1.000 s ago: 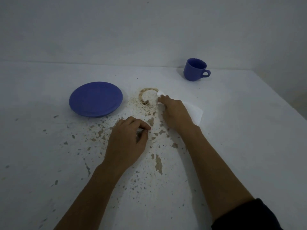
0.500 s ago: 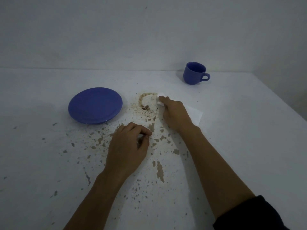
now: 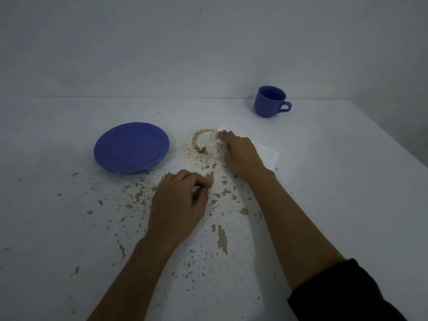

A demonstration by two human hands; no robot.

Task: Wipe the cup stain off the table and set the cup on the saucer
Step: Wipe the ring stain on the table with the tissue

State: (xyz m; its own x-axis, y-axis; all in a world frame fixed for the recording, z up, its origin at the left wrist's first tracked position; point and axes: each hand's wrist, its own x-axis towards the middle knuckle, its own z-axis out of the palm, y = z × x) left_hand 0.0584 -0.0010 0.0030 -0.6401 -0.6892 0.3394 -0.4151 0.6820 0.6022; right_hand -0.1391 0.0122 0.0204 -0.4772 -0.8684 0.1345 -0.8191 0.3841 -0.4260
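Observation:
A brown, C-shaped cup stain (image 3: pixel 199 140) marks the white table (image 3: pixel 335 193) just right of the blue saucer (image 3: pixel 131 147). My right hand (image 3: pixel 240 154) presses a white paper tissue (image 3: pixel 266 154) flat on the table, its fingertips at the right edge of the stain ring. The blue cup (image 3: pixel 269 101) stands upright far back on the right, handle pointing right, apart from both hands. My left hand (image 3: pixel 178 205) rests on the table below the stain, fingers curled in with nothing visibly held.
Brown patches of chipped paint (image 3: pixel 222 237) are scattered across the table's middle and front. A pale wall (image 3: pixel 208 42) rises behind the table's far edge. The table's right edge (image 3: pixel 393 140) runs diagonally on the right.
The view has shifted slightly, so everything sits lower in the frame. My right hand with the tissue stays at the stain's right edge; the ring's right side looks wiped. The left hand has barely moved.

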